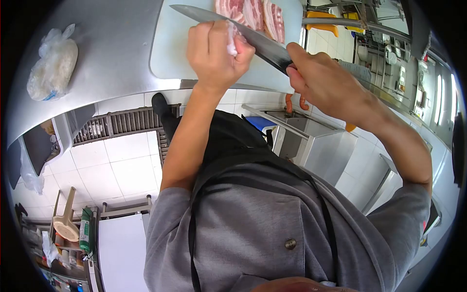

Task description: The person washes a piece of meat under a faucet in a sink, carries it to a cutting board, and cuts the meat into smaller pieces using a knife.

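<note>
A long knife (258,40) is in my right hand (335,87), its fingers wrapped round the handle and its tip toward the upper left. The blade passes just beyond my left hand (219,54), which is closed around a piece of pale, fatty meat (231,41) whose edge shows between the fingers. Both hands are over the near part of a white cutting board (168,61). Strips of raw, streaky pork (253,17) lie on the board beyond the blade.
On the steel counter (114,53) at the left sits a knotted plastic bag (53,65) with whitish contents. A yellow-handled tool (322,22) is right of the board. Below are a floor grate (121,121) and a steel cabinet (328,151).
</note>
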Motion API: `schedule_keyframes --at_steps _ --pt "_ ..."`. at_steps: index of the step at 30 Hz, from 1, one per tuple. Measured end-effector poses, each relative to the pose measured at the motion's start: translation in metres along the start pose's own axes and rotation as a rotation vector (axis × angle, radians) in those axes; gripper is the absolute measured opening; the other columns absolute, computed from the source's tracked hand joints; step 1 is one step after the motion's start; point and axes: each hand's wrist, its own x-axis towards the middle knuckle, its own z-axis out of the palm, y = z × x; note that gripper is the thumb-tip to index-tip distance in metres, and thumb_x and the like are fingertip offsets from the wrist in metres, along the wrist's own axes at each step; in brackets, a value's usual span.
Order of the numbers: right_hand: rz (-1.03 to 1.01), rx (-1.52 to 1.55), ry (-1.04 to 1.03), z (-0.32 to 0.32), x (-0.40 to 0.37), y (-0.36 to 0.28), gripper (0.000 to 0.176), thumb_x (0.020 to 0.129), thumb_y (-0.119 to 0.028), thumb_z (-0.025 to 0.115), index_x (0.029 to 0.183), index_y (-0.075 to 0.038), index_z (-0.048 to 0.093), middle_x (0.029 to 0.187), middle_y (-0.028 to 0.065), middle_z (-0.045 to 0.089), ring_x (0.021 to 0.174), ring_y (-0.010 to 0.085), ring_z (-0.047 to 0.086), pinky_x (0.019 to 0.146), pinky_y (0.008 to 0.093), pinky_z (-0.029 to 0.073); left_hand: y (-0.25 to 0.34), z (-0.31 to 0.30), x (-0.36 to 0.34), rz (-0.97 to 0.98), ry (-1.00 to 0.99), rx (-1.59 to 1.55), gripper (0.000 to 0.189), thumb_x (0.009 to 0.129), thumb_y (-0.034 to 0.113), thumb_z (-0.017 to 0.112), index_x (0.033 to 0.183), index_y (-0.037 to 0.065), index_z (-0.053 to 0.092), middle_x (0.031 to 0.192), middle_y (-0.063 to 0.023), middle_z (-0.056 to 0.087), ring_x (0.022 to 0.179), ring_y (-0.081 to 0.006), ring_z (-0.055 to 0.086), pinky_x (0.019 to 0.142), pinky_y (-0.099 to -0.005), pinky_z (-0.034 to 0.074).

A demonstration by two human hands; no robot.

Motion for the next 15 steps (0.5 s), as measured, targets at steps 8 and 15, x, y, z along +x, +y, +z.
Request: schedule_keyframes --at_steps 8,15 --pt "-0.02 0.105 0.097 0.036 0.031 -0.001 0.019 0.095 -0.013 0.052 0.103 0.0 0.043 0.064 0.0236 0.061 0.057 0.044 0.061 0.054 0.0515 0.049 0.001 0.001 -0.001 -0.016 0.004 0.018 0.027 0.072 0.01 0.066 0.095 -0.002 0.058 0.084 -0.0137 0.054 0.07 -0.0273 0.051 0.058 -0.036 0.044" --pt "-0.171 0.354 0.637 0.141 0.067 0.017 0.021 0.091 -0.016 0.058 0.095 -0.003 0.041 0.063 0.0229 0.061 0.061 0.0461 0.061 0.056 0.0554 0.048 0.0 0.005 -0.006 -0.014 0.043 0.045 0.03 0.068 0.014 0.065 0.094 0.0 0.058 0.082 -0.0138 0.053 0.07 -0.0309 0.05 0.058 -0.04 0.043"
